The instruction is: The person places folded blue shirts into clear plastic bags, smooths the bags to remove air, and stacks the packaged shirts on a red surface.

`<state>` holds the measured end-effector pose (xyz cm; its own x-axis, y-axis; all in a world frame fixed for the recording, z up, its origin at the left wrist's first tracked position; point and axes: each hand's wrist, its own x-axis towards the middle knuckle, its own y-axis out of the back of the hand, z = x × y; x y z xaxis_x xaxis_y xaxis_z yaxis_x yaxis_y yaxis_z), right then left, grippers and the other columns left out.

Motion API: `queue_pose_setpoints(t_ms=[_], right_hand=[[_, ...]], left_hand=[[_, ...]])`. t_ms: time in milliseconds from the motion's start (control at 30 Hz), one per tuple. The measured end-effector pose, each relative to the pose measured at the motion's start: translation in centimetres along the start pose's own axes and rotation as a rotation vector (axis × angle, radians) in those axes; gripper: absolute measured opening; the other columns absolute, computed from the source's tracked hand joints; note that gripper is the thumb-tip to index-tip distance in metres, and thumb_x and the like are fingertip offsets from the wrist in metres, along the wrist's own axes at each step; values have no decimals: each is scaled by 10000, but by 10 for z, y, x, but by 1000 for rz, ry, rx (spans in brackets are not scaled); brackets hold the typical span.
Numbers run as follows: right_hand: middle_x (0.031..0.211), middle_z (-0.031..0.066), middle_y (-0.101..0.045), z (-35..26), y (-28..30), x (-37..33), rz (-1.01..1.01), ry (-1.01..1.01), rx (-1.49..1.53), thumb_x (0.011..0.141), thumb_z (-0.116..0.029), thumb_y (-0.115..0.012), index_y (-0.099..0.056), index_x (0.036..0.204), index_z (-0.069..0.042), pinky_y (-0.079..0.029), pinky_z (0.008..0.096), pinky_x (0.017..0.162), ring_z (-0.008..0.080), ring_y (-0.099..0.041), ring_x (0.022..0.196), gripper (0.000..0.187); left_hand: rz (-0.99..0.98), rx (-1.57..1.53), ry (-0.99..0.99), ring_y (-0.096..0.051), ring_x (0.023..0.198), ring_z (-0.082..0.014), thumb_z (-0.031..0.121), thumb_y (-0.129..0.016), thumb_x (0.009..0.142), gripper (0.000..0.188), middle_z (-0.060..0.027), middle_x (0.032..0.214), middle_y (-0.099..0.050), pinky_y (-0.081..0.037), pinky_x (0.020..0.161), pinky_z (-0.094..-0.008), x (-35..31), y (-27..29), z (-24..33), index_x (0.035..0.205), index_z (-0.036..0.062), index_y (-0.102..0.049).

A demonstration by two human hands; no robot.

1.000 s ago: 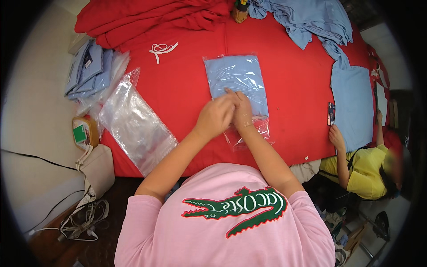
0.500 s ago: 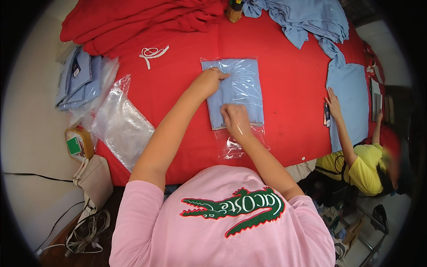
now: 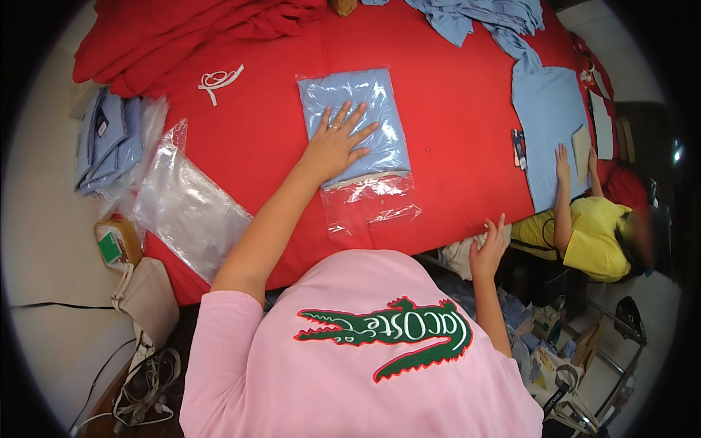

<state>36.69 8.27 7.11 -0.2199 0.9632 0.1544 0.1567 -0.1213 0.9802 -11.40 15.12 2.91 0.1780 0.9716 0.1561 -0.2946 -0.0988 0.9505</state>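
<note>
Risks, near to far: Could drag the clear bags (image 3: pixel 191 206), lower left, by a sweep of the left forearm (image 3: pixel 270 228) overlapping their right corner. May crumple the loose clear flap (image 3: pixel 372 208), centre of frame, through careless sliding of slick film. May crease or skew the bagged blue cloth (image 3: pixel 385 139), just above, through uneven pressure on one side.

Positions, near to far: At right of centre, beside the near table edge, right hand (image 3: pixel 488 250): fingers loosely parted, nothing seen in grasp; well apart from the bagged blue cloth. At centre, left hand (image 3: pixel 330 147): fingers spread, palm down, touching the film over the left part. Lies directly under the left hand, up and left of the right hand, flat on the red cover (image 3: pixel 460 146).
</note>
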Motion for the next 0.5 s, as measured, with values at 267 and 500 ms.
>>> queue_pose_setpoints(t_ms=[267,500], right_hand=[[1681,187,-409,-89,-20,59,-98,697,136,923,-124,-723,-572,1486,-104,-378,499,1209,342,-437,1529,583],[1518,153,-579,-86,-41,69,-173,806,301,916,-71,-687,-665,1335,-89,-509,460,1074,336,-599,1345,420]], left_hand=[[-67,167,-104,-98,1662,-348,730,-479,1005,789,-57,1810,-124,-110,1332,-605,-16,-5,10,1689,371,-317],[-269,-39,-88,-75,1664,-352,629,-612,990,902,-103,1806,-120,-99,1333,-581,-124,-1,94,1697,157,-310]])
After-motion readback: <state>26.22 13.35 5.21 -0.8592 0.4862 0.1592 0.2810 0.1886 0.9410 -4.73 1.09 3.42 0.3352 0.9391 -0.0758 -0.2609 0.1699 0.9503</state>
